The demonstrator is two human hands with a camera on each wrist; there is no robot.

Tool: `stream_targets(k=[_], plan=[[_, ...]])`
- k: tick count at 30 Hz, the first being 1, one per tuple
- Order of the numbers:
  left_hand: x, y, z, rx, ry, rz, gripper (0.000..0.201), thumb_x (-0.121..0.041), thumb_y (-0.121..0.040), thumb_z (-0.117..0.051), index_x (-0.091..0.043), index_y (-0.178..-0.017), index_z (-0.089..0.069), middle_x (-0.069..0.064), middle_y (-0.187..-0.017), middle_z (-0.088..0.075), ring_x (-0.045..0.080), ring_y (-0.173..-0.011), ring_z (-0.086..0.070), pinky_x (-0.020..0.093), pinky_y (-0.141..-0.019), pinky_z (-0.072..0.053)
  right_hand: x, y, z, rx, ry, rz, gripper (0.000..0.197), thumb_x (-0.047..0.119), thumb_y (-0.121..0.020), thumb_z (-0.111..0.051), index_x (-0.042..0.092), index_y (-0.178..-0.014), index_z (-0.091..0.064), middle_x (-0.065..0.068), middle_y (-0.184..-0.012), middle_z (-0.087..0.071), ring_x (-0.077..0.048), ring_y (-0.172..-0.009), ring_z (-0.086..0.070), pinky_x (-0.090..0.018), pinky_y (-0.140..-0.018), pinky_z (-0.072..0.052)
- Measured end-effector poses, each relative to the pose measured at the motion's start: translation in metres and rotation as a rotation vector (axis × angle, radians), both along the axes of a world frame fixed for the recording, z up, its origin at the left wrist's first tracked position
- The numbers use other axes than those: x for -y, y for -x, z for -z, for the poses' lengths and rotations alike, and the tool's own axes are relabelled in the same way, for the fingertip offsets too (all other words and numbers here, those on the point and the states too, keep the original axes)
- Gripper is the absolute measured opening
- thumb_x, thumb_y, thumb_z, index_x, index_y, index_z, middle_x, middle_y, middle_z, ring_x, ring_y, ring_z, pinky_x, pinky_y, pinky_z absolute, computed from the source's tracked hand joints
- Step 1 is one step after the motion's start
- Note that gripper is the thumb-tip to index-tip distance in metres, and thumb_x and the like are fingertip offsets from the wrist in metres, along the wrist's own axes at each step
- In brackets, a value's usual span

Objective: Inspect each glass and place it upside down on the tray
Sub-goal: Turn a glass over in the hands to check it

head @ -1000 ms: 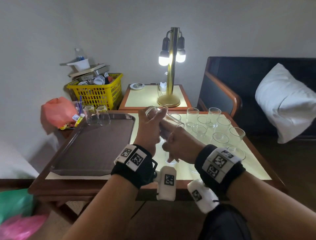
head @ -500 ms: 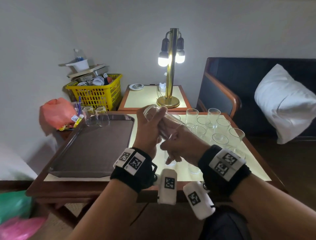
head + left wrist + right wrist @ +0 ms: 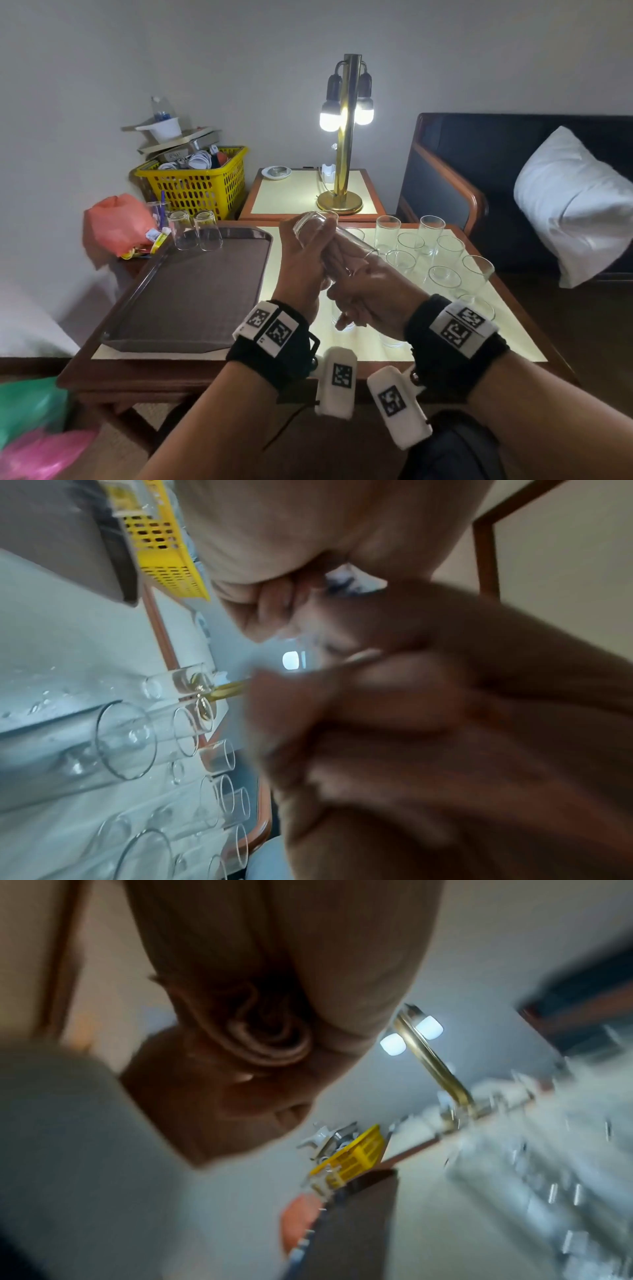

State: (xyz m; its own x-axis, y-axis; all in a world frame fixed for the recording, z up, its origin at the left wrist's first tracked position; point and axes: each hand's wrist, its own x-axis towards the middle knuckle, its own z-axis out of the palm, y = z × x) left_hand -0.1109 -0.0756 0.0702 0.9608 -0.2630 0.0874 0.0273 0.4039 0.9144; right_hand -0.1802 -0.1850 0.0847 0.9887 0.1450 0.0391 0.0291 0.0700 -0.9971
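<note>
Currently the glass is held tilted in mid-air above the surface, its base up and to the left, its open mouth down and to the right. It is gripped by both hands: the left hand is wrapped round the base end, and the right hand is curled at the mouth end, though how its fingers lie on the rim cannot be told, since both wrist views are blurred.

A slip is judged the chief risk. Smooth glass is held at a slant, and if one grip were loosened before the other was firm, the glass could be dropped onto the upright glasses crowded directly beneath and to the right; chipping or a chain of toppling would be likely.

A second hazard lies on the way to the tray, where two inverted glasses stand at the far edge. These could be knocked if the glass were set down too close.
</note>
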Motion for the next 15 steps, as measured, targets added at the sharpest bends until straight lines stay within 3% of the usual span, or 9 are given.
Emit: stream_targets(k=[2,3,5,6,7,9,11,13,15], plan=[[-0.003,0.001,0.005,-0.017,-0.052,0.042,0.032,-0.032,-0.094,-0.073,-0.031,-0.114,-0.048,0.014,-0.107,-0.062,0.023,-0.087,-0.070,0.043,-0.077,-0.060,0.001,-0.001,0.008,0.011,0.085,0.034,0.059,-0.020,-0.088,-0.049,0.014,-0.135,-0.056,-0.023,-0.077,-0.061,-0.021,-0.040,-0.056,-0.035,-0.046,-0.058],[-0.004,0.000,0.005,-0.038,-0.101,0.050,0.031,-0.031,-0.095,-0.072,-0.034,-0.111,-0.046,0.016,-0.100,-0.061,0.021,-0.076,-0.068,0.037,-0.066,-0.059,0.001,-0.002,0.015,0.082,0.298,0.090,0.064,-0.014,-0.086,-0.049,0.020,-0.141,-0.052,-0.019,-0.097,-0.071,-0.028,-0.053,-0.067,-0.038,-0.050,-0.060],[-0.005,-0.005,0.002,-0.066,-0.183,0.009,0.036,-0.033,-0.094,-0.073,-0.039,-0.104,-0.038,0.010,-0.088,-0.056,0.012,-0.060,-0.056,0.026,-0.048,-0.044,0.002,-0.008,0.025,0.293,0.866,0.142,0.076,0.003,-0.083,-0.046,0.036,-0.152,-0.040,-0.009,-0.144,-0.058,-0.034,-0.099,-0.073,-0.044,-0.073,-0.063],[-0.005,-0.008,0.002,-0.068,-0.195,-0.017,0.039,-0.033,-0.093,-0.074,-0.038,-0.104,-0.036,0.009,-0.090,-0.057,0.011,-0.063,-0.057,0.024,-0.048,-0.041,0.001,-0.008,0.027,0.365,1.075,0.138,0.076,0.005,-0.085,-0.044,0.036,-0.154,-0.036,-0.006,-0.148,-0.055,-0.031,-0.109,-0.070,-0.043,-0.083,-0.062],[-0.005,-0.009,0.000,-0.070,-0.192,-0.042,0.040,-0.032,-0.092,-0.075,-0.037,-0.104,-0.037,0.010,-0.094,-0.058,0.013,-0.067,-0.058,0.024,-0.051,-0.042,0.000,-0.008,0.028,0.406,1.166,0.157,0.074,0.005,-0.088,-0.045,0.033,-0.155,-0.035,-0.007,-0.142,-0.060,-0.030,-0.106,-0.070,-0.041,-0.085,-0.061],[-0.005,-0.010,0.000,-0.050,-0.161,-0.048,0.038,-0.030,-0.089,-0.079,-0.034,-0.102,-0.043,0.013,-0.096,-0.057,0.014,-0.067,-0.057,0.025,-0.054,-0.041,-0.004,-0.010,0.024,0.383,1.013,0.124,0.072,-0.004,-0.088,-0.048,0.027,-0.152,-0.039,-0.013,-0.127,-0.067,-0.027,-0.084,-0.071,-0.034,-0.070,-0.061],[-0.005,-0.006,0.002,-0.048,-0.080,-0.037,0.044,-0.035,-0.080,-0.084,-0.031,-0.105,-0.048,0.012,-0.098,-0.056,0.016,-0.070,-0.060,0.032,-0.057,-0.048,-0.008,-0.007,0.013,0.187,0.500,0.040,0.069,-0.017,-0.086,-0.052,0.013,-0.148,-0.044,-0.023,-0.103,-0.070,-0.020,-0.052,-0.062,-0.028,-0.049,-0.056],[-0.004,-0.005,0.001,-0.028,0.014,-0.049,0.051,-0.036,-0.077,-0.085,-0.028,-0.112,-0.050,0.006,-0.100,-0.062,0.018,-0.081,-0.068,0.038,-0.067,-0.058,-0.006,-0.002,0.000,0.027,0.067,-0.033,0.052,-0.022,-0.086,-0.054,-0.006,-0.136,-0.049,-0.032,-0.069,-0.054,-0.016,-0.037,-0.050,-0.031,-0.045,-0.056],[-0.005,-0.005,-0.003,-0.012,-0.006,-0.018,0.044,-0.036,-0.085,-0.081,-0.028,-0.115,-0.050,0.007,-0.101,-0.064,0.017,-0.078,-0.069,0.038,-0.068,-0.057,-0.001,-0.002,-0.006,0.007,0.069,0.002,0.045,-0.021,-0.088,-0.053,-0.008,-0.131,-0.052,-0.020,-0.060,-0.052,-0.017,-0.036,-0.051,-0.030,-0.046,-0.057]])
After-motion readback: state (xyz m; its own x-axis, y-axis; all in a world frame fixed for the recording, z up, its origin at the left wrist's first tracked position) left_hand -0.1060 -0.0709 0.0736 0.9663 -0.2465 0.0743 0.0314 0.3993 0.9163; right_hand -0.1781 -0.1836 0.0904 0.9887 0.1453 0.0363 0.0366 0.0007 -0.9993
